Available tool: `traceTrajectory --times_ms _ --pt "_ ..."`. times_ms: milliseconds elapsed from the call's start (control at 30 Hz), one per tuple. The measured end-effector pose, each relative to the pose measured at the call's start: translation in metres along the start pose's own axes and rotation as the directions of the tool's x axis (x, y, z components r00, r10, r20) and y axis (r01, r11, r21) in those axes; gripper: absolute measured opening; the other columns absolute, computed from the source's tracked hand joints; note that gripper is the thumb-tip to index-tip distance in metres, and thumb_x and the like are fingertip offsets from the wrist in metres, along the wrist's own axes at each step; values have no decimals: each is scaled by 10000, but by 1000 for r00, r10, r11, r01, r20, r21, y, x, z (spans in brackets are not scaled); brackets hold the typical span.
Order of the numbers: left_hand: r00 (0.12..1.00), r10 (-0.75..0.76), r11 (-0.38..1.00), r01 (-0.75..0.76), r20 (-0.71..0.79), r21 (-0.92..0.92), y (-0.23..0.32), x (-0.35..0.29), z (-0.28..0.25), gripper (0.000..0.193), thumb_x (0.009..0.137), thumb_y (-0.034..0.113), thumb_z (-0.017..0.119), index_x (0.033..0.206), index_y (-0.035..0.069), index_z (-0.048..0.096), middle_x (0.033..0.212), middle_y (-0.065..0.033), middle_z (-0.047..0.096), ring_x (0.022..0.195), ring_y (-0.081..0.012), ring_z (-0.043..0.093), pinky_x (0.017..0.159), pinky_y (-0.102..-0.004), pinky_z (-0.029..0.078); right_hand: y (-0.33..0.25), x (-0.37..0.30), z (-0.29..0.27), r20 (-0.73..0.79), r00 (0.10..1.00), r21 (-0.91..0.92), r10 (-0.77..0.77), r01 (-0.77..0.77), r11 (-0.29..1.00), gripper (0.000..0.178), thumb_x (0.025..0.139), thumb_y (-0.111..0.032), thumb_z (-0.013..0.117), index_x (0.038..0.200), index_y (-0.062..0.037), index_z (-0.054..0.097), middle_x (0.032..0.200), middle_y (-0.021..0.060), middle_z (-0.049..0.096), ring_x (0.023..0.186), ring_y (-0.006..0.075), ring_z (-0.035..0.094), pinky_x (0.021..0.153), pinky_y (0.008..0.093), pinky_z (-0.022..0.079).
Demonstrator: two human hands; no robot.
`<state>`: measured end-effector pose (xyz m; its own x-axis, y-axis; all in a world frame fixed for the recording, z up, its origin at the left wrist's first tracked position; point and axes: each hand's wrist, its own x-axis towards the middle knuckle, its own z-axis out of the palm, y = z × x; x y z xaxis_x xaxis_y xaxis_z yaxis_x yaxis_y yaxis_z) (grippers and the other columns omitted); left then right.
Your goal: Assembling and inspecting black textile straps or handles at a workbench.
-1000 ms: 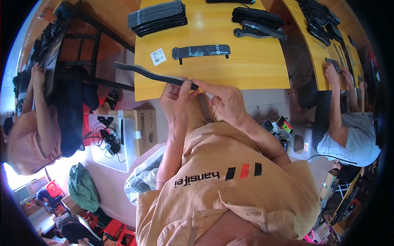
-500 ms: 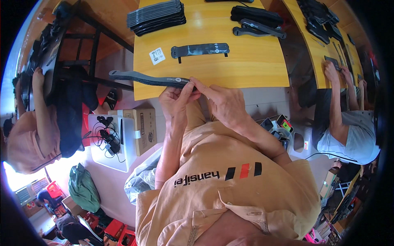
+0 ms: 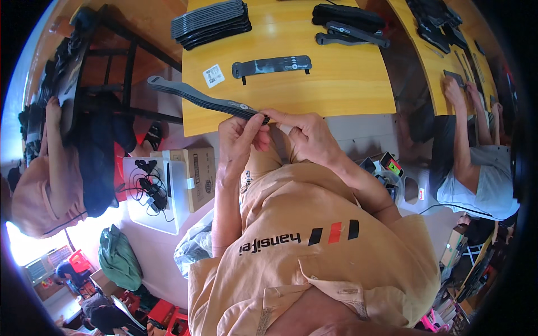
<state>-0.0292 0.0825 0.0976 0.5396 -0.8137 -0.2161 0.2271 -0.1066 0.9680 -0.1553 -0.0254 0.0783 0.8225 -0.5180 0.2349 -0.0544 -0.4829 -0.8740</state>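
Observation:
My left hand (image 3: pixel 240 137) is closed around the near end of a bundle of dark grey straps (image 3: pixel 207 102), its thumb lying on top. The bundle is several layers thick, with white print near the held end. Its rounded far end sticks out to the left, past the table edge. My right hand (image 3: pixel 314 137) is at the held end, with its index fingertip against the layers and the other fingers curled. Beyond my hands, a single grey-black strap (image 3: pixel 272 66) lies flat on the yellow table (image 3: pixel 347 84), two short black tabs showing under it.
A white printed label (image 3: pixel 213 76) lies left of the flat strap. Stacked straps (image 3: pixel 210 25) stand at the back left, with more straps (image 3: pixel 350 28) at the back right. A clear bin of cables (image 3: pixel 154 193) and a cardboard box (image 3: pixel 200 179) are at my left. Co-workers sit on both sides.
The bundle's left end has risen, so it slopes more toward my hands. My right hand has shifted slightly, its index finger now stretched along the bundle's end.

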Motion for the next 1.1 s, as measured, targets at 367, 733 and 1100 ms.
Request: traceTrajectory --times_ms 367,733,1100 --pt "999 47 999 -47 -15 10 -4 0 -3 282 844 214 572 687 -20 577 516 -39 525 411 -74 464 384 -188 370 -10 1 -11 423 853 732 304 -520 440 417 799 71 382 1173 -46 524 794 10 591 574 50 461 515 182 389" --pt "998 -3 995 10 -70 98 3 3 0 277 842 200 573 659 -7 561 498 -29 506 384 -68 433 360 -185 339 -26 3 3 -16 1000 -199 2 -5 980 553 711 100 442 1201 -146 511 936 203 576 766 307 589 666 334 478" --pt "997 -68 997 66 39 45 11 9 -18 323 824 270 595 638 7 563 484 -30 501 374 -67 434 349 -175 319 -15 15 -12 564 789 744 243 -613 265 422 827 20 412 1239 -57 463 603 -40 410 473 8 258 408 131 187"
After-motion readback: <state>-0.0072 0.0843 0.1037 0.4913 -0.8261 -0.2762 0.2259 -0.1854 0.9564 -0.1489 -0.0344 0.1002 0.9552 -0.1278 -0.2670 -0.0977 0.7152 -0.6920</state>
